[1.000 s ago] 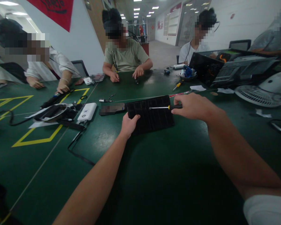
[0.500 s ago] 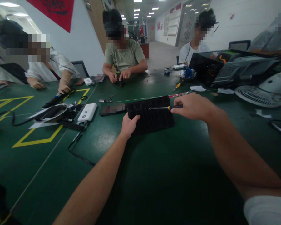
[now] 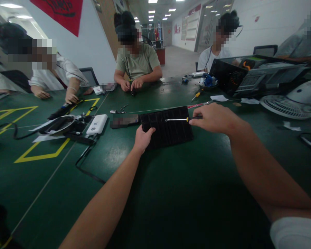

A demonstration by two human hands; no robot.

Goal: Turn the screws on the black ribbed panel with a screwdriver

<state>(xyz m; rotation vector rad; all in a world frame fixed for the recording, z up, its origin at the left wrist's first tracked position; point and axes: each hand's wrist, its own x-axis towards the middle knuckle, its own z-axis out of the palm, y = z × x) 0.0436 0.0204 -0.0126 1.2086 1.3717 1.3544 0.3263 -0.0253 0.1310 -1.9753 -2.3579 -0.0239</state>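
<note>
My left hand (image 3: 143,139) grips the left end of a black rectangular panel (image 3: 171,133) with ridges and recesses across its face, its thumb resting on the near side. The panel is tilted up above the green table (image 3: 197,193). In my right hand (image 3: 215,117), the black-and-yellow handle of a screwdriver (image 3: 177,120) is pinched between the fingers. Its thin metal shaft points left across the panel, the tip over the panel's upper middle. Whether the tip sits in a screw I cannot tell. Just left of the panel lies a phone-like dark slab (image 3: 124,121).
A white power bank (image 3: 97,125) and a bowl of dark parts (image 3: 57,125) are at left. Beyond the panel lie a metal socket (image 3: 117,112) and another screwdriver (image 3: 197,95). An opened computer case (image 3: 264,74) and a white fan (image 3: 290,100) stand right. Several people sit around.
Both hands, the panel and the screwdriver stay almost where they were. Across the table, a person's hands shift slightly.
</note>
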